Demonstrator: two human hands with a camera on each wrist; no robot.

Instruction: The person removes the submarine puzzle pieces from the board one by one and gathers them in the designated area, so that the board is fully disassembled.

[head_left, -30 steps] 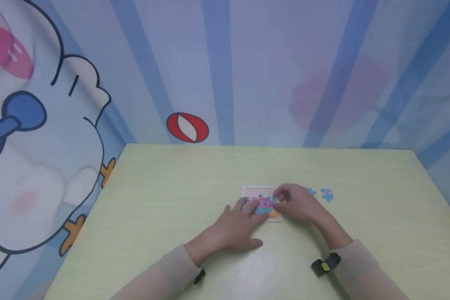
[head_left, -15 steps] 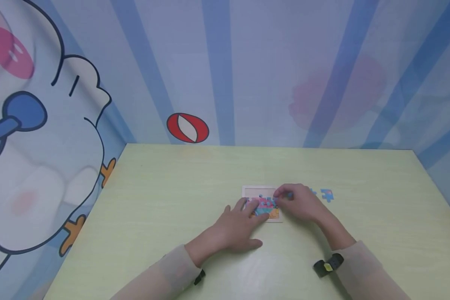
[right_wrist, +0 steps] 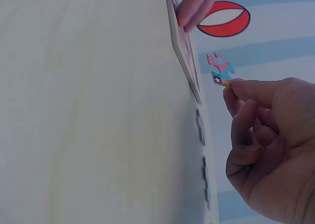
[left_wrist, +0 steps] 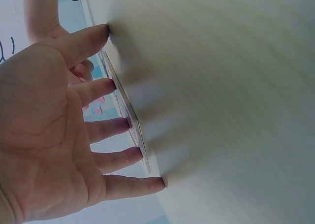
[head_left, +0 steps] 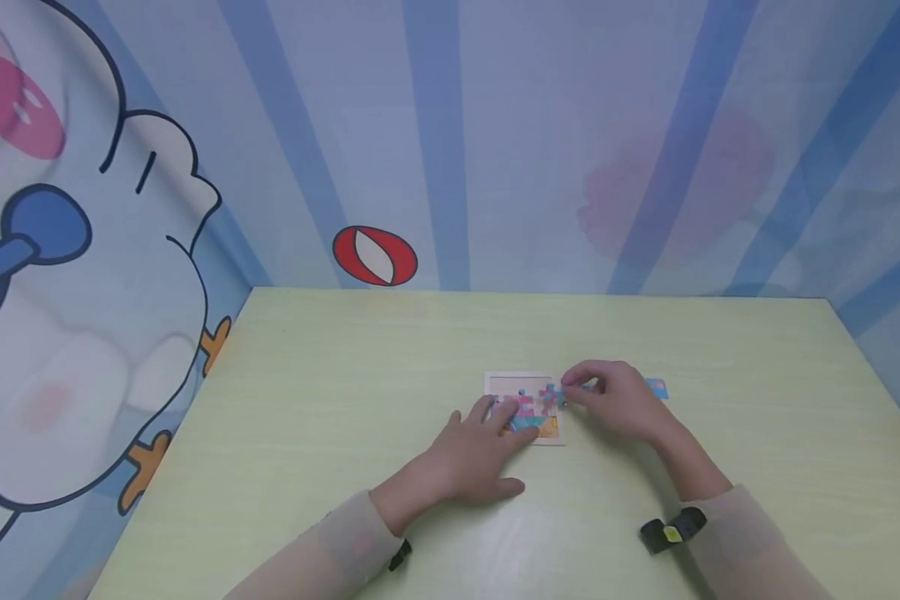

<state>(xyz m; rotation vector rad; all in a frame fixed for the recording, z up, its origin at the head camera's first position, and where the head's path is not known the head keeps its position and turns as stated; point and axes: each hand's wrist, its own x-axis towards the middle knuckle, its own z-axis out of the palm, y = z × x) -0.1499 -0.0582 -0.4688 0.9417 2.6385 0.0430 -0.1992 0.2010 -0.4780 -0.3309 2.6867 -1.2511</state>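
One puzzle piece (right_wrist: 221,70), pink and blue with a white star on a dark patch, is pinched between thumb and forefinger of the right hand (head_left: 621,403). Seen from the head, it overlaps the two o'clock edge of one shallow puzzle tray (head_left: 512,384); only the right wrist view shows it raised clear of it. The tray's lower part holds fitted pieces (head_left: 523,407), their number hidden by the left hand (head_left: 472,458), which spreads wide from eight o'clock. The left wrist view shows three of its fingertips reaching the tray, thumb and little finger on the pale worktop (head_left: 330,400). At three o'clock from the tray, the right wrist view shows two loose pieces (right_wrist: 200,127); the head view clearly shows one. One red-and-white ball print (head_left: 375,255) marks the wall between ten and eleven o'clock.
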